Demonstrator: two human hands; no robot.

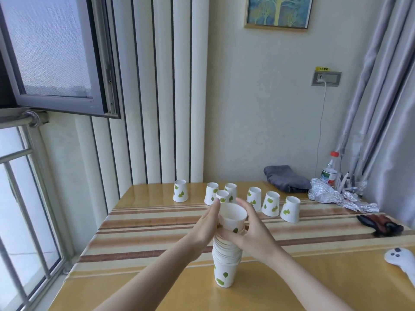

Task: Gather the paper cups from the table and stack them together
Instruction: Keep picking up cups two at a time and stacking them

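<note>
A tall stack of white paper cups with green leaf prints (225, 269) stands upright near the table's front middle. Both hands clasp its upper part: my left hand (207, 223) presses the left side and my right hand (251, 230) wraps the right side, thumb across the front. The top cup (232, 215) sits mouth up between my fingers. Several single cups stand upside down in a loose row farther back, from the leftmost cup (180, 191) to the rightmost cup (290, 209).
The wooden table (157, 277) carries a striped runner. At the back right lie a grey cloth (286, 178), crumpled foil (336, 196) and a plastic bottle (330, 170). A dark object (379, 224) and a white controller (402, 260) lie at the right. A window frames the left.
</note>
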